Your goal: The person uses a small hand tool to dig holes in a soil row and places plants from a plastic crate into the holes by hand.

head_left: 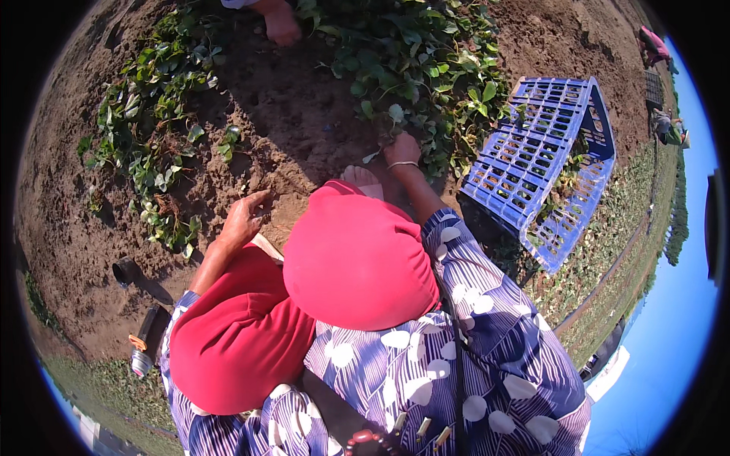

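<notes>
My left hand [245, 216] hovers low over the brown soil, its fingers apart and nothing visible in them. Close by on the ground lies a small leafy seedling [228, 144], part of a loose strip of green seedlings [144, 129]. At the near edge of a thick heap of leafy green plants [414, 64], my right hand [401, 150] is closed around a leafy plant [392, 121]; its fingertips are partly hidden. A bare foot [359, 177] shows between my hands, beyond my red-covered knees.
A blue slatted plastic crate [528, 152] lies tipped to the right of the heap, leaves showing through it. Another person's hand [283, 24] reaches in at the top. A dark round pot [125, 271] and a bottle [141, 363] lie at the left. Other people [669, 128] are far right.
</notes>
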A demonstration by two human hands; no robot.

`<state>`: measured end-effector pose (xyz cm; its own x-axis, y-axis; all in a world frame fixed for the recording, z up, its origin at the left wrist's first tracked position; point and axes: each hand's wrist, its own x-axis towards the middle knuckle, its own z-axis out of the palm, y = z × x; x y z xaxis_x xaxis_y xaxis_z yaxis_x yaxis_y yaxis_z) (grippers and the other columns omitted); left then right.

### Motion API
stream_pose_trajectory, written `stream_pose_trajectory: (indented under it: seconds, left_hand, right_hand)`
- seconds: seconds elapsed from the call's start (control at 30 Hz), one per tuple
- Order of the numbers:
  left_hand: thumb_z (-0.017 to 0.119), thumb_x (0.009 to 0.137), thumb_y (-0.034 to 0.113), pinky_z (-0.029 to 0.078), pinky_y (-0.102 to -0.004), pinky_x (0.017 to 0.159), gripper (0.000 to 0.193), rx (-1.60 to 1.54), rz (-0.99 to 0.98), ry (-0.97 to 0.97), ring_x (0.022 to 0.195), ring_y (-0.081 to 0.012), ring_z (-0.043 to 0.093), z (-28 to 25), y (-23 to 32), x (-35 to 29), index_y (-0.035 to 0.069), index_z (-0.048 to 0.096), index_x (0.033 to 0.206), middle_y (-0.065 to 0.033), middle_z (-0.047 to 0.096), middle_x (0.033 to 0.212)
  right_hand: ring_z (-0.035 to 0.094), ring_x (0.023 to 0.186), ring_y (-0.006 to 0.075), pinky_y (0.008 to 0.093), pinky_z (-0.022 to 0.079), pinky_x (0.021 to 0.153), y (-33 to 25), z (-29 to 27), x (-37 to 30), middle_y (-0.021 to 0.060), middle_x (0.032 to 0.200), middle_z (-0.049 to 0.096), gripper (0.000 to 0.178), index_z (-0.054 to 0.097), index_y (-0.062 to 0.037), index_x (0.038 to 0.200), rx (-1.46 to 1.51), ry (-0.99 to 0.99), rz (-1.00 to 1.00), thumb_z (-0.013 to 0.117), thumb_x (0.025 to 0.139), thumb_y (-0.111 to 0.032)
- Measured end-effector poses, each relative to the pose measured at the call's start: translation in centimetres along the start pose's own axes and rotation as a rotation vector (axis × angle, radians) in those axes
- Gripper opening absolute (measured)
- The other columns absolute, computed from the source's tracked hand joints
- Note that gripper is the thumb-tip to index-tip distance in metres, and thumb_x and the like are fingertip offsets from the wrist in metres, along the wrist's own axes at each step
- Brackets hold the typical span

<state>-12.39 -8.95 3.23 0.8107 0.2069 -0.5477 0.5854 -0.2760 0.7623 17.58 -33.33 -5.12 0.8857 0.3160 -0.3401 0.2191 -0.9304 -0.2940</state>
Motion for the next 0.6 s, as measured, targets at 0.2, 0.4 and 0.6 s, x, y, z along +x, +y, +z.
stream_pose_trajectory:
  seconds: [0.2,0.4,0.6]
  left_hand:
    - [0.057,0.081,0.001,0.051,-0.0351,0.079,0.037,0.011,0.070,0.037,0.091,-0.0293,0.066,-0.8,0.8,0.0,-0.002,0.057,0.117,-0.0188,0.065,0.106]
    - [0.057,0.079,0.000,0.050,-0.0357,0.082,0.036,0.025,0.087,-0.003,0.095,-0.0311,0.064,-0.1,1.0,0.9,-0.002,0.057,0.116,-0.0198,0.064,0.105]
    - [0.055,0.078,0.000,0.050,-0.0368,0.085,0.037,0.160,-0.008,-0.115,0.100,-0.0332,0.062,-0.4,4.1,1.6,-0.002,0.058,0.114,-0.0202,0.062,0.110]
  right_hand:
    - [0.062,0.092,0.0394,0.0475,0.050,0.078,-1.1,-0.1,0.3,0.0196,0.098,0.065,0.035,0.065,-0.0099,0.099,-0.021,-0.026,0.144,0.067,0.076,-0.036]
    - [0.061,0.095,0.0375,0.0469,0.049,0.079,0.0,1.1,1.0,0.0174,0.102,0.062,0.035,0.066,-0.0143,0.097,-0.006,-0.007,0.107,0.069,0.074,-0.041]
    - [0.062,0.090,0.0369,0.0464,0.050,0.076,-1.0,1.9,1.6,0.0168,0.098,0.062,0.038,0.065,-0.0104,0.096,-0.029,0.096,0.169,0.072,0.071,-0.038]
